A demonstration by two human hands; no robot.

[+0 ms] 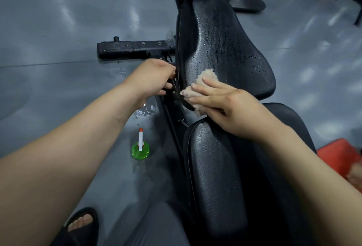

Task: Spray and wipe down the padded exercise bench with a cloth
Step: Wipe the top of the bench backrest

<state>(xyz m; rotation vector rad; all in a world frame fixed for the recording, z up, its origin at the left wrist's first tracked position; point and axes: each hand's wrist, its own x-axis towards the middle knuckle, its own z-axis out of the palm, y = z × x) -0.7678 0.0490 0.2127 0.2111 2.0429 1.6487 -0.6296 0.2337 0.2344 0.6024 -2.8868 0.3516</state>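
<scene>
The black padded bench runs up the middle: a far pad (221, 46) beaded with spray droplets and a near pad (213, 167). My right hand (221, 102) presses a pinkish-beige cloth (203, 81) with straight fingers onto the near left corner of the far pad. My left hand (154, 77) grips the bench's metal frame under that pad's left edge, fingers curled out of sight. A green spray bottle (140, 147) with a white nozzle and red tip stands on the floor left of the bench.
Grey glossy floor (58, 30) with small puddles (144, 111) beside the frame. A black frame foot bar (133, 49) sticks out left. My sandalled foot (80, 224) is at bottom left. An orange object (340, 157) sits at right; other gym equipment stands behind.
</scene>
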